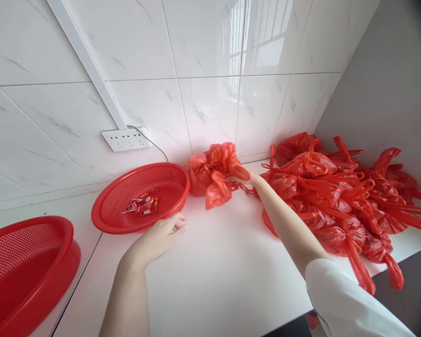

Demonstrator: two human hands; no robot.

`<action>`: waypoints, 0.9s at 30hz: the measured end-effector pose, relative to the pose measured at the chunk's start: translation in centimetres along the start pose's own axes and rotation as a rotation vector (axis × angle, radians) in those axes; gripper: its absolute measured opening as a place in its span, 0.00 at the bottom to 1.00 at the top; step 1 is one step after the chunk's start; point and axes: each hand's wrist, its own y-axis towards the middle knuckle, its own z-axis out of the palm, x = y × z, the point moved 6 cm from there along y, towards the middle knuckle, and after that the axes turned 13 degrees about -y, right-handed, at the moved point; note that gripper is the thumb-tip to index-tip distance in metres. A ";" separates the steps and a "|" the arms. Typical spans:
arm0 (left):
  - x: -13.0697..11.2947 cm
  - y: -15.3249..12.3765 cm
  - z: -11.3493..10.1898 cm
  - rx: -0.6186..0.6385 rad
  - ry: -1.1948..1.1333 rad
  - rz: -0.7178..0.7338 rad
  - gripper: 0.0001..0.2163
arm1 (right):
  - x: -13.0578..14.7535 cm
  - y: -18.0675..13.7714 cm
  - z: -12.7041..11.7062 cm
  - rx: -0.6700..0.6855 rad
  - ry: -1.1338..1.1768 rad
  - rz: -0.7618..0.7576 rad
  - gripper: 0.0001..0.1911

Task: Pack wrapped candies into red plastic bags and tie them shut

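Note:
My right hand (244,177) reaches to a crumpled red plastic bag (214,173) by the wall and grips it, its fingers mostly covered by the thin film. Just off the front right rim of a red mesh basket (107,223) is my left hand (173,226), loosely curled with a gap between thumb and fingers and nothing held. Several small red wrapped packets (147,206) lie on that basket's bottom, along with what looks like a thin white stick.
A second red basket (65,234) stands at the lower left. Knotted red plastic bags (319,192) are heaped on the right of the white table (203,285), some handles hanging over its edge. A power strip (126,139) with a grey cable is on the tiled wall.

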 end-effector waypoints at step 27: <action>-3.2 2.4 3.9 -0.004 -0.736 0.290 0.35 | 15.6 -10.2 2.4 0.575 0.432 -0.571 0.08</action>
